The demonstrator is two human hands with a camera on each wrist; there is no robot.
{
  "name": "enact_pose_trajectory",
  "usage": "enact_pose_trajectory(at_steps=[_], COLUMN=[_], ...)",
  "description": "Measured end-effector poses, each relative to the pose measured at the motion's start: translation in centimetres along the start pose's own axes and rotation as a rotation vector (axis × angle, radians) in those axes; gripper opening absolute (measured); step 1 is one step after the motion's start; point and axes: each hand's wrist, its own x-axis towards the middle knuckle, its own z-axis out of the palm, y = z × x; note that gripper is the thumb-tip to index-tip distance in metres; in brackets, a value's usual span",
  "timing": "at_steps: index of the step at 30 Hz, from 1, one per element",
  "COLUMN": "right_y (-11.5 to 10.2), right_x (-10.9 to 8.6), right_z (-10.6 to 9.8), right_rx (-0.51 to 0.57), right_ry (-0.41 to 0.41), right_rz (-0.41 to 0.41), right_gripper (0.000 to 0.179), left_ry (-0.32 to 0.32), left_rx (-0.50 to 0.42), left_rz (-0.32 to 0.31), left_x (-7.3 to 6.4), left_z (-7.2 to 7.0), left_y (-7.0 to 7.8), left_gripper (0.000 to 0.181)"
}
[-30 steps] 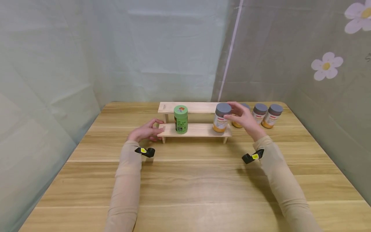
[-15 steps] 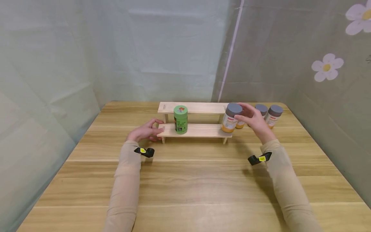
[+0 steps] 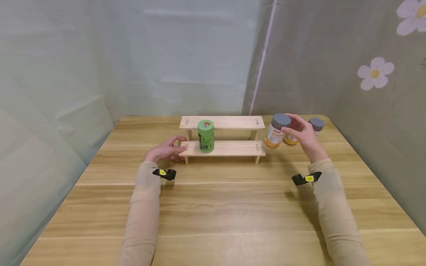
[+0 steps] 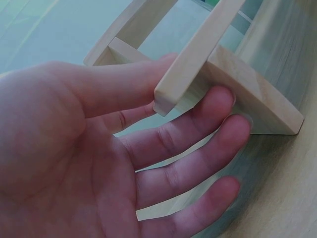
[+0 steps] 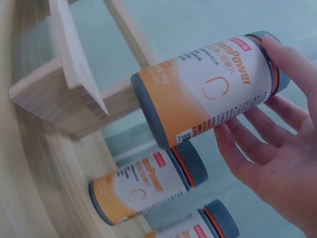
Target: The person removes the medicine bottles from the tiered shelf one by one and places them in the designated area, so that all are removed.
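A two-tier wooden rack (image 3: pixel 229 148) stands at the back middle of the table. My left hand (image 3: pixel 166 149) grips the left end of its lower board; in the left wrist view, the thumb rests on the board and fingertips (image 4: pixel 220 101) touch beneath, by the leg. A green canister (image 3: pixel 206 136) stands on the lower board, left of centre. My right hand (image 3: pixel 304 136) holds a white-and-orange supplement bottle (image 5: pixel 208 89) by its grey cap, just right of the rack. The bottle is raised and slightly tilted, in front of similar bottles.
Behind the held bottle, matching bottles (image 5: pixel 143 186) stand on the wooden table (image 3: pixel 219 214), one of them (image 3: pixel 317 123) at the far right; my right hand partly hides the group. A fabric backdrop (image 3: pixel 186 59) rises behind the table.
My right hand has carried the bottle rightward from over the rack's lower board to beyond its right end. The left hand and the green canister have stayed in place.
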Motion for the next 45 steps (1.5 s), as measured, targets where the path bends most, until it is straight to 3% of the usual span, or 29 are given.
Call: enact_pose_trajectory(at_steps=[13, 27, 45], right_y=[0.5, 2.2, 4.9], right_x=[0.0, -0.3, -0.4], right_z=[-1.7, -3.1, -4.1], right_rx=[-0.017, -0.087, -0.077], right_ry=[0.002, -0.078, -0.161], right_rz=[0.062, 0.11, 0.118], right_gripper=[0.045, 0.046, 0.041], left_ry=[0.011, 0.001, -0.006], left_rx=[-0.001, 0.014, 0.01], left_rz=[-0.002, -0.003, 0.003], left_x=[-0.1, -0.2, -0.1], left_z=[-0.1, -0.2, 0.1], left_y=[-0.2, -0.1, 0.1], left_gripper=[0.051, 0.055, 0.053])
